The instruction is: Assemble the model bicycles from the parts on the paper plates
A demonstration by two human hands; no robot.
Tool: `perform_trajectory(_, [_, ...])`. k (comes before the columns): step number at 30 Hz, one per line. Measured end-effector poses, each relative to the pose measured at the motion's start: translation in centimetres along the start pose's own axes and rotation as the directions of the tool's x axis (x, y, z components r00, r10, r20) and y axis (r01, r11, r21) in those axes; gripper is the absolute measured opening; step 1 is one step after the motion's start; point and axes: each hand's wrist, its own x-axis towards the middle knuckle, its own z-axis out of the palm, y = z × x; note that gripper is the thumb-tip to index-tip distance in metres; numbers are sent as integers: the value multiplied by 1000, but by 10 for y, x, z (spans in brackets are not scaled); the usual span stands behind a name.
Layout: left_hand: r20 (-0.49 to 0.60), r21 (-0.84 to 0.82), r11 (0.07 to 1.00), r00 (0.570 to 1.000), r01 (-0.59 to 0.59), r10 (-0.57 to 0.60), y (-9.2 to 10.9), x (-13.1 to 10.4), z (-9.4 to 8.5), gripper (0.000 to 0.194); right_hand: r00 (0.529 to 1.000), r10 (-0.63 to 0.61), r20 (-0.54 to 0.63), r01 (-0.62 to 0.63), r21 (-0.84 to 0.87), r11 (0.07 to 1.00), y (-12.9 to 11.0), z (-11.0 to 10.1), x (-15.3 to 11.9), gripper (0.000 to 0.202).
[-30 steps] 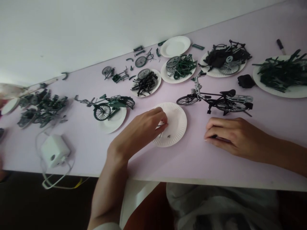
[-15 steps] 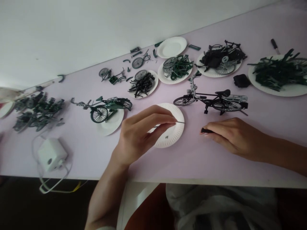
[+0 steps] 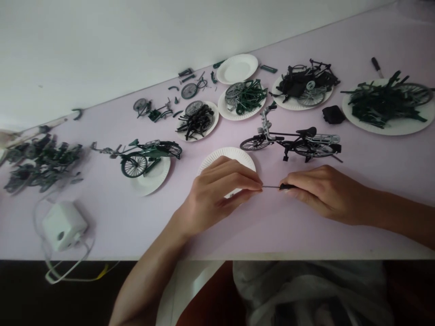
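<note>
Between the fingertips of my left hand [image 3: 224, 194] is a thin dark rod [image 3: 271, 186], pointing right. My right hand [image 3: 319, 192] pinches a small black part [image 3: 287, 186], and the rod's right end meets it or lies right at it. Beneath my left hand, partly covered, is a white paper plate [image 3: 234, 156] with a tiny piece near its lower edge. Behind my right hand stands a black model bicycle [image 3: 299, 142] with a grey handlebar and rack. The inside of both palms is hidden.
A green model bicycle [image 3: 146, 156] leans over a plate at the left. Plates of black and green parts line the back, near a screwdriver [image 3: 376, 67]. More parts [image 3: 44, 158] are heaped at the far left, behind a white adapter [image 3: 64, 225] with cables.
My left hand has moved right with the rod, closing the gap to the black part in my right hand. The whole view has shifted slightly.
</note>
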Motion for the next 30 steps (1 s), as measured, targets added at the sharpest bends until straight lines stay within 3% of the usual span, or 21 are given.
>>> perform_trajectory(7, [-111,33,999,994,-6,10,1,-3,-2,19,1000,5,-19,-5,35,999,0,-1,0,27])
perform_trajectory(14, [-52,75,997,999,6,-2,3,-1,0,13,1000,10,-2,-10,34,999,0,-2,0,27])
perform_trajectory(30, [-67,56,998,998,9,-5,5,0,3,15,998,-44,52,38,102,994,2,-5,-1,31])
